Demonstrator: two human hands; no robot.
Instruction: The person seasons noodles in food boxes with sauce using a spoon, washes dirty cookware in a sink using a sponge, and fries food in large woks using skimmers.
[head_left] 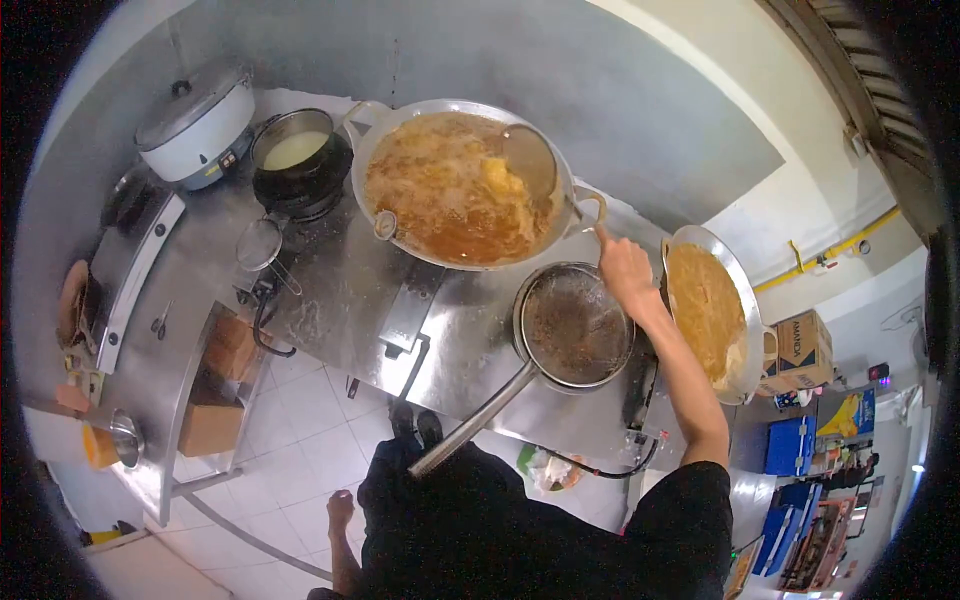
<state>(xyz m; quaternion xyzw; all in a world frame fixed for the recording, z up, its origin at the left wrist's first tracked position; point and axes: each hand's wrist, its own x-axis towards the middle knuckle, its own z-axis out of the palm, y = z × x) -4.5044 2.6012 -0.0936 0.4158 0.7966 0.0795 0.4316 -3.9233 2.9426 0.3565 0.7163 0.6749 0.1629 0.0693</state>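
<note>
My right hand [627,272] is closed around the handle end of a wire skimmer [530,155], at the right rim of a large wok [468,105]. The skimmer's round mesh head dips into bubbling brown oil [440,190], beside a clump of yellow frying food [500,180]. Below the wok, a long-handled strainer [578,325] with dark crumbs rests over a round pot. My left hand [341,508] hangs low at my side above the floor, its fingers curled in with nothing seen in them.
A second wok [745,290] of oil stands to the right. At the left are a pot of pale liquid [295,150], a rice cooker [200,130] and a small sieve [259,243]. A cardboard box [800,350] and blue crates [790,445] stand further right.
</note>
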